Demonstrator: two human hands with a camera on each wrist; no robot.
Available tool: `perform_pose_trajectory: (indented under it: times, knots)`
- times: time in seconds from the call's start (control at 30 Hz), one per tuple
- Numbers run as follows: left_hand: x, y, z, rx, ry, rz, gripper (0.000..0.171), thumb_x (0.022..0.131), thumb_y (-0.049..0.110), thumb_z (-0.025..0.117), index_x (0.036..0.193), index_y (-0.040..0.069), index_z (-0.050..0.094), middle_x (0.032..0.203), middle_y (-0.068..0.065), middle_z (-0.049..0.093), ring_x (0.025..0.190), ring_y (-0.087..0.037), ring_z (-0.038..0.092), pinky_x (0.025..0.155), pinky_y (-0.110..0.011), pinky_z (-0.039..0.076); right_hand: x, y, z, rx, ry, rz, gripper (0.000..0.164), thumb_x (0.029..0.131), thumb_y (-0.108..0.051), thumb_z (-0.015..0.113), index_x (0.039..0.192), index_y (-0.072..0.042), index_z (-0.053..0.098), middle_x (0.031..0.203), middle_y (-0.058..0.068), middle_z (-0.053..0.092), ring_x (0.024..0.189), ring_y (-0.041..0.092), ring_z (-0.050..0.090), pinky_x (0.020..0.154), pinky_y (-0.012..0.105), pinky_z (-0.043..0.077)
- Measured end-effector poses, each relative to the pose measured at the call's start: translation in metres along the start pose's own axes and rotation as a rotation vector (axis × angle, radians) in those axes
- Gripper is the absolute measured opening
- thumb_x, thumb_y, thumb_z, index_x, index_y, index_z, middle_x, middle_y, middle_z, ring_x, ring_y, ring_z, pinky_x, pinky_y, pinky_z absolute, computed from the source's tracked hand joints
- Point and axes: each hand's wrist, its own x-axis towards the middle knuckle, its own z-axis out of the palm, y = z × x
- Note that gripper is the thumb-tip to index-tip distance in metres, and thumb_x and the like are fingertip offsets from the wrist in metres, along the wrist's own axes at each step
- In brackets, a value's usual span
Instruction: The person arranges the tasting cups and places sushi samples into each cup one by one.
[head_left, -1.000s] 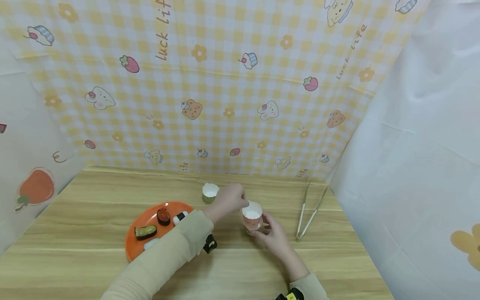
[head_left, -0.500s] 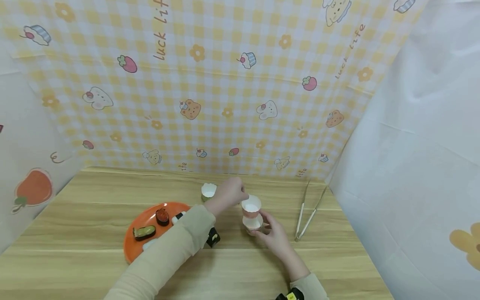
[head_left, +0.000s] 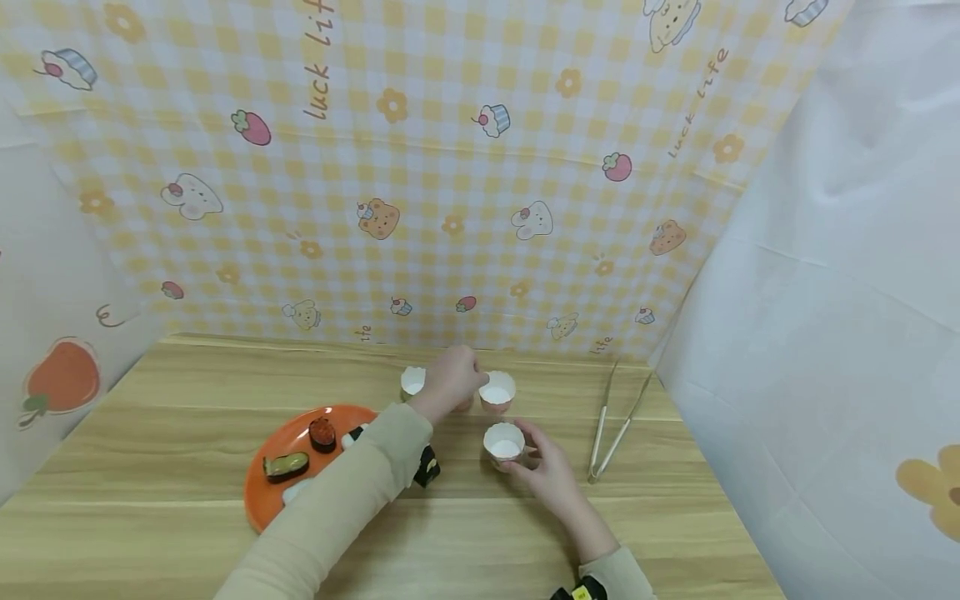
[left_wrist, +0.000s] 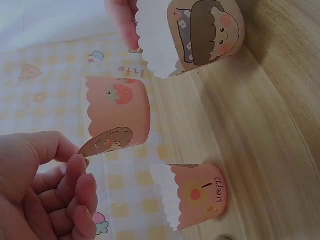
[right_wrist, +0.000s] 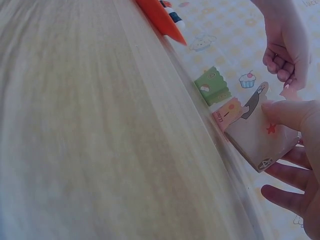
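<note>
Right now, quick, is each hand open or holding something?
Left hand: closed, pinching the strawberry-print pink cup.
Right hand: closed, holding the beige cup.

Matt paper cups, glossy plate

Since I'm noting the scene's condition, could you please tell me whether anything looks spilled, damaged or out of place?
Nothing stands out: the pink cup in the left hand and the tan cup in the right hand look intact, and no spill shows on the table. The left sleeve hides part of the plate.
</note>
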Motion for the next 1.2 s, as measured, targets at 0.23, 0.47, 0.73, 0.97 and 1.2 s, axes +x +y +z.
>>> perform_pose_trajectory:
  times: [0.23, 0.47, 0.73, 0.97, 1.2]
  knots:
    - [0.007, -0.003, 0.009, 0.002, 0.045, -0.015, 0.048, 0.087, 0.016, 0.063, 0.045, 0.014, 0.039, 0.037, 0.006, 0.036, 0.033, -0.008, 0.038, 0.035, -0.020, 0.020, 0.000, 0.000, 0.001, 0.001, 0.022, -0.025, 0.066, 0.075, -0.011, 0.082, 0.132, 0.002, 0.051, 0.115, 0.011, 0.065, 0.103, 0.027, 0.061, 0.081, 0.043, 0.052]
    - [0.013, -0.006, 0.019, -0.007, 0.079, -0.045, 0.048, 0.086, 0.015, 0.062, 0.045, 0.015, 0.037, 0.037, 0.006, 0.034, 0.033, -0.008, 0.036, 0.035, -0.020, 0.020, 0.000, 0.002, 0.002, -0.001, 0.025, -0.026, 0.066, 0.074, -0.012, 0.083, 0.131, 0.002, 0.052, 0.114, 0.010, 0.065, 0.103, 0.026, 0.061, 0.081, 0.042, 0.052]
    - [0.020, -0.011, 0.030, 0.033, 0.121, -0.041, 0.047, 0.086, 0.016, 0.064, 0.046, 0.014, 0.038, 0.041, 0.006, 0.032, 0.037, -0.009, 0.032, 0.035, -0.021, 0.023, 0.000, 0.003, 0.002, -0.002, 0.026, -0.038, 0.066, 0.073, -0.013, 0.083, 0.131, 0.000, 0.053, 0.115, 0.010, 0.065, 0.102, 0.026, 0.061, 0.080, 0.042, 0.052]
    - [0.025, -0.012, 0.039, 0.021, 0.113, -0.080, 0.043, 0.085, 0.017, 0.064, 0.050, 0.014, 0.039, 0.045, 0.005, 0.033, 0.040, -0.011, 0.033, 0.038, -0.024, 0.026, 0.001, 0.002, 0.003, 0.010, 0.013, -0.024, 0.066, 0.075, -0.013, 0.083, 0.131, 0.002, 0.052, 0.111, 0.009, 0.066, 0.100, 0.026, 0.062, 0.080, 0.040, 0.052]
    - [0.027, -0.012, 0.046, 0.025, 0.095, -0.093, 0.036, 0.088, 0.018, 0.063, 0.057, 0.013, 0.044, 0.051, 0.003, 0.039, 0.044, -0.012, 0.037, 0.039, -0.025, 0.030, 0.001, 0.001, 0.003, 0.012, 0.022, -0.023, 0.065, 0.074, -0.010, 0.083, 0.130, 0.002, 0.053, 0.111, 0.009, 0.066, 0.100, 0.024, 0.062, 0.080, 0.040, 0.052]
